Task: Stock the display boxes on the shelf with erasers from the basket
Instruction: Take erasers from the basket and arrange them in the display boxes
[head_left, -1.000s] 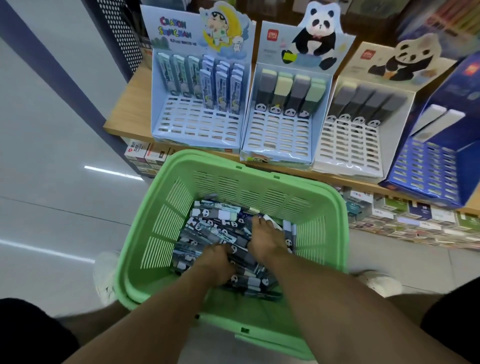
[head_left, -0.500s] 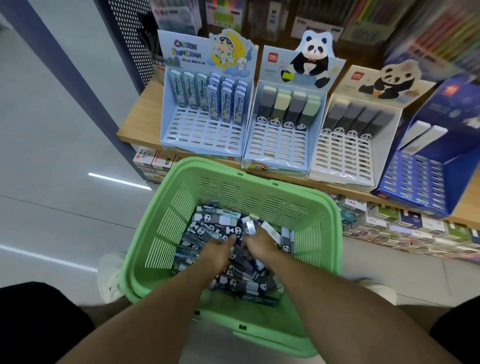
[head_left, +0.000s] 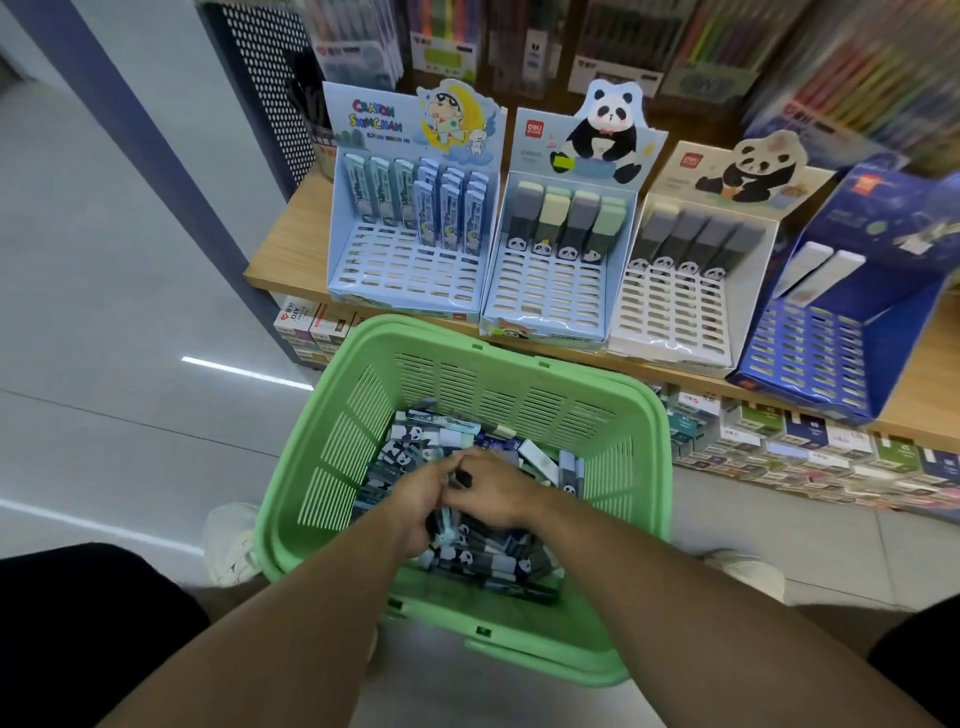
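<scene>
A green plastic basket (head_left: 332, 457) stands on the floor below the shelf, with a heap of panda-print erasers (head_left: 415, 447) inside. Both my hands are down in the heap, pressed together. My left hand (head_left: 415, 501) grips several erasers, their ends showing under its palm. My right hand (head_left: 493, 491) curls over the same bundle and pinches a dark eraser at the top. On the wooden shelf (head_left: 291, 244) stand a light blue cartoon display box (head_left: 410, 275), a blue panda box (head_left: 550, 291), a white panda box (head_left: 670, 317) and a dark blue box (head_left: 810, 353), each partly filled at the back.
Pen and marker packs (head_left: 447, 36) hang behind the boxes. Small boxed goods (head_left: 779, 436) line the lower shelf at the right and left. A dark blue post (head_left: 171, 156) runs along the left. My shoes (head_left: 231, 540) flank the basket on the grey tiled floor.
My hands have come together in the basket and gathered erasers into a bundle. The camera has tilted up, showing more of the shelf.
</scene>
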